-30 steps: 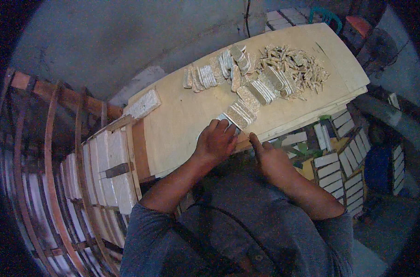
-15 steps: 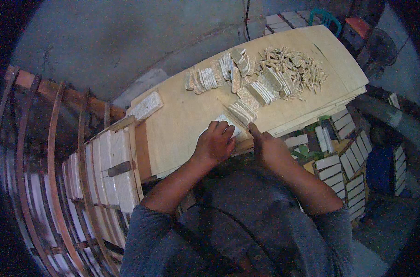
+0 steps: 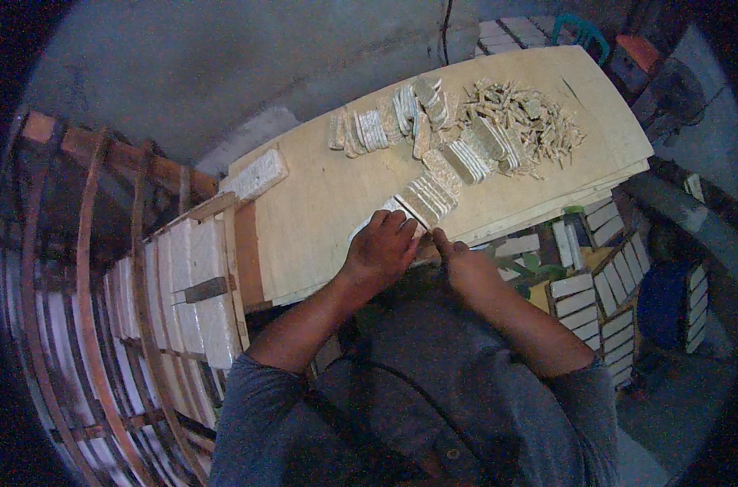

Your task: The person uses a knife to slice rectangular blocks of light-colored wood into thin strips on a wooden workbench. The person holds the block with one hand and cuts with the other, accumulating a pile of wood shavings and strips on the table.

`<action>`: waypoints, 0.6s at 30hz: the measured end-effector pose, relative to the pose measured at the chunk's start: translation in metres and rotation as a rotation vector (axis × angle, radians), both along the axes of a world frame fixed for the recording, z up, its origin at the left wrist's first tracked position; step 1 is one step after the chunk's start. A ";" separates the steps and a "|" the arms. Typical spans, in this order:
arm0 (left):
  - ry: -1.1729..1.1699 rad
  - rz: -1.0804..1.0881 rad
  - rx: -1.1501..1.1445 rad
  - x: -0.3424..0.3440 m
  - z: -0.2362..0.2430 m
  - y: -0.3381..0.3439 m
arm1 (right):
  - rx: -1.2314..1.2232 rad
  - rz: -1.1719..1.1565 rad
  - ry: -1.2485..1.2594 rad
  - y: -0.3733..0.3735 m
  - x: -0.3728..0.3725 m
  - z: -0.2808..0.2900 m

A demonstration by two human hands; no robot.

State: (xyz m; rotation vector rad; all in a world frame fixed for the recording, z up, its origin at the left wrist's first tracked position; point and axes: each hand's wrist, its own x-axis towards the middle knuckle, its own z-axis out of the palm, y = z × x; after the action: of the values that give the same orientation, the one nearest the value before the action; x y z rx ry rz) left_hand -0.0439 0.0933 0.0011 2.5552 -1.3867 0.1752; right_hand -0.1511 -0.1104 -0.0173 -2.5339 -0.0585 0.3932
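My left hand (image 3: 379, 247) is closed over a white block that looks like tempeh (image 3: 374, 221), pressing it to the board near the front edge. In my right hand (image 3: 470, 272) is a knife (image 3: 412, 213), its thin dark blade lying across the end of the block, between it and a row of cut slices (image 3: 431, 197). The handle is hidden in my fingers. Further off, several more groups of slices (image 3: 464, 161) lean together, with another group (image 3: 371, 130) at the back. A heap of thin strips (image 3: 523, 122) lies at the right of the board.
The wooden board (image 3: 312, 195) holds another wrapped white block (image 3: 258, 176) at its left end. Wooden racks (image 3: 85, 243) with white blocks stand at left, below a grey wall (image 3: 223, 73). More white blocks (image 3: 576, 300) sit low at right, near a blue container (image 3: 661, 300).
The knife blade has come into sight between the block and the slices. Both hands stay close together at the board's front edge. The whole view has shifted slightly.
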 end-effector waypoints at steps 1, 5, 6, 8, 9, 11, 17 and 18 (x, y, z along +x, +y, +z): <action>-0.008 0.014 -0.037 0.000 -0.001 0.000 | -0.016 -0.001 0.032 0.003 0.002 0.009; -0.024 0.042 -0.110 0.001 -0.001 0.002 | -0.016 -0.061 -0.021 -0.003 0.011 0.019; -0.013 0.050 -0.103 0.000 0.002 0.002 | -0.013 -0.076 -0.045 -0.004 0.010 0.021; 0.023 0.063 -0.053 -0.001 0.009 0.001 | -0.004 -0.106 -0.092 -0.007 0.009 0.031; 0.047 0.068 -0.024 -0.003 0.012 0.002 | -0.020 -0.083 -0.070 -0.006 0.004 0.037; 0.024 0.061 -0.033 -0.003 0.009 0.002 | -0.056 -0.029 -0.027 -0.002 -0.006 0.051; 0.052 0.008 0.029 -0.004 0.008 0.002 | -0.075 0.066 0.048 0.000 -0.018 0.044; 0.026 -0.001 0.046 -0.004 0.008 0.002 | -0.068 0.064 0.019 0.000 -0.018 0.043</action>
State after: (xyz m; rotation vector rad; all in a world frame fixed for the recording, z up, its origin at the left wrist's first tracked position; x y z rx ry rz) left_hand -0.0482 0.0954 0.0093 2.5844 -1.3992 0.1108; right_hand -0.1688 -0.1102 0.0258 -2.6003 -0.1205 0.4517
